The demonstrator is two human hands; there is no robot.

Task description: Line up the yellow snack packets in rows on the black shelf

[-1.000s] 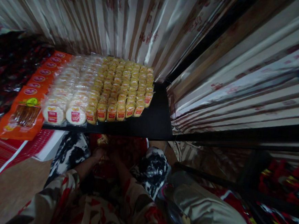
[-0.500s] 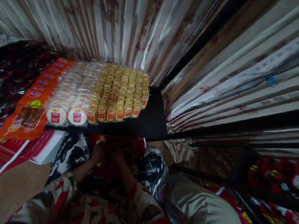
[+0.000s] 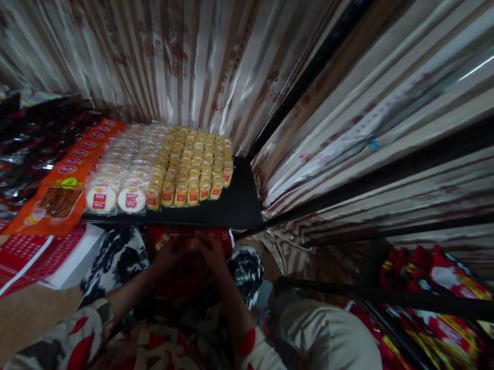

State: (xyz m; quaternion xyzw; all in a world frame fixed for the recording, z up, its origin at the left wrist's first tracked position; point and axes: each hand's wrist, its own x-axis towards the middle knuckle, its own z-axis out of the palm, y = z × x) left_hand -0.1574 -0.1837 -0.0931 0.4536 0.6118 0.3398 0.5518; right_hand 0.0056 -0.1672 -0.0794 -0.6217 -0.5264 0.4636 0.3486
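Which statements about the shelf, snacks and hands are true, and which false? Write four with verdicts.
1. Orange plastic packets lie left of the round white wrapped snacks. True.
2. Small yellow wrapped snacks stand in rows right of the white ones. True.
3. Those snacks stand on a white shelf. False: it is a flat black shelf.
4. Both hands touch the yellow snacks. False: the bare left hand and right hand are at the red container.

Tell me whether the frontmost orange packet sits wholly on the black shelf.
Partly off: the orange packet juts past the front of the black shelf, overlapping the red basket in view.
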